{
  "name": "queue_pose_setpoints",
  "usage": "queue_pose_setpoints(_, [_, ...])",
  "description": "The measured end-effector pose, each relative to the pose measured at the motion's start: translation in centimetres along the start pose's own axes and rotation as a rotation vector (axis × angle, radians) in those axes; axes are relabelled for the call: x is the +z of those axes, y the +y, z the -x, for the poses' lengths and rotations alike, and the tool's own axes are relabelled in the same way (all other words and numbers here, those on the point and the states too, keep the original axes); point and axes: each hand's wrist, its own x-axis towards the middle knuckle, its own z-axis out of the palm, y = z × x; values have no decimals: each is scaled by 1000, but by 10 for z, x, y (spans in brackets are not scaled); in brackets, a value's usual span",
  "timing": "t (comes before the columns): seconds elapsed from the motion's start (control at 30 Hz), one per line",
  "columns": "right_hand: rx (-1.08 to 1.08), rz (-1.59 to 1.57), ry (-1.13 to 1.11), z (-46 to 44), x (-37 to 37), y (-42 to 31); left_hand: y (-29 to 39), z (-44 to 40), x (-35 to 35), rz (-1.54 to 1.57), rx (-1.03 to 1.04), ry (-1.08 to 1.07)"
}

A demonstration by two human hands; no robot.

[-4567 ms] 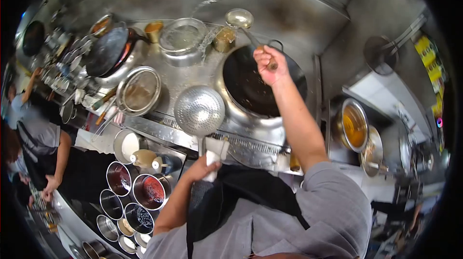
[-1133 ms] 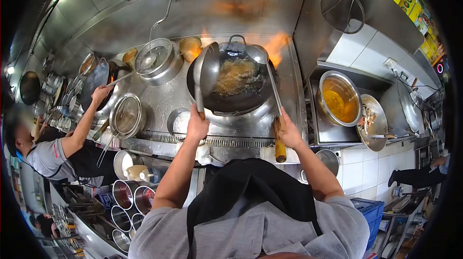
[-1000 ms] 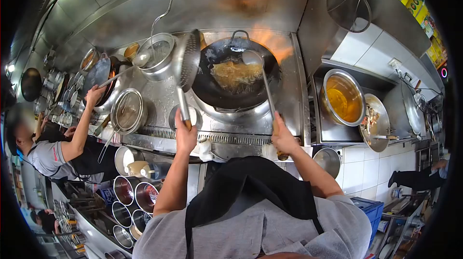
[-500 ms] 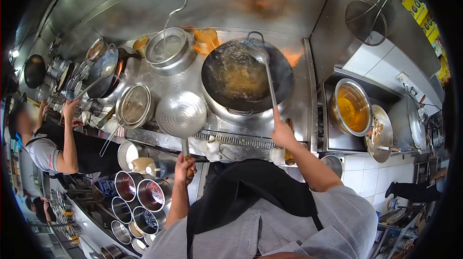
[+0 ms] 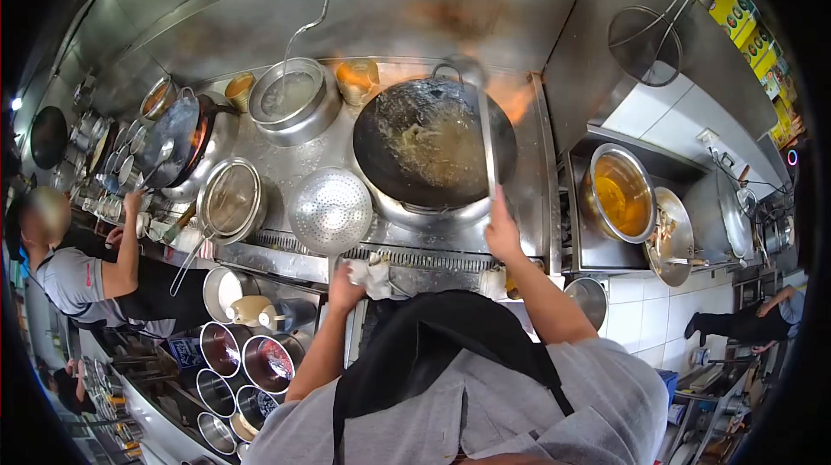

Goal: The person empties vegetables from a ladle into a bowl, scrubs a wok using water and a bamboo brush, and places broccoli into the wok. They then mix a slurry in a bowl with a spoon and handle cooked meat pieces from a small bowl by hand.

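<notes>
My right hand [image 5: 502, 229] is closed round the handle of a ladle [image 5: 488, 136], whose blurred bowl is at the back edge of a black wok [image 5: 381, 140]. Bubbling oil with pale brown food [image 5: 428, 140] fills the wok's middle. My left hand [image 5: 346, 288] is at the counter's front edge, its fingers touching or beside a white cloth [image 5: 374, 276]. Just beyond that hand a perforated skimmer [image 5: 331, 209] lies face up left of the wok, its handle running down to the hand. Whether those fingers grip the handle or the cloth cannot be made out.
Flames show behind the wok. Left stand a strainer pot [image 5: 294, 100], a wire strainer [image 5: 232, 196] and sauce pots [image 5: 271, 361]. A co-worker [image 5: 74, 279] holds a ladle at another wok [image 5: 169, 149]. At right are an orange-liquid bowl [image 5: 621, 192] and a food pan [image 5: 671, 235].
The skimmer has come to rest on the counter, and my left hand has shifted from its wooden grip toward the cloth. The ladle has moved from inside the wok to its back edge.
</notes>
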Motion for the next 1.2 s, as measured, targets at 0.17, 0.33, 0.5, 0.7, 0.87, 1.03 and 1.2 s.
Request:
queue_pose_setpoints(0.17, [448, -57, 14, 86, -54, 19, 26, 12, 45, -11, 126, 28])
queue_pose_setpoints(0.33, [426, 143, -45, 193, -26, 79, 2, -11, 23, 480, 25, -78])
queue_pose_setpoints(0.5, [755, 255, -223, 220, -7, 73, 75, 5, -85, 1433, -184, -61])
queue_pose_setpoints(0.7, [717, 168, -240, 145, -59, 81, 107, -42, -58, 1217, -483, -38])
queue_pose_setpoints(0.87, [741, 299, -524, 97, -10, 74, 209, -74, 34, 1362, -493, -277])
queue_pose_setpoints(1.03, [1052, -845, -278, 105, -26, 97, 181, -114, 29, 850, -130, 193])
queue_pose_setpoints(1.2, [513, -682, 77, 71, -104, 22, 161, -166, -57, 358, -105, 312])
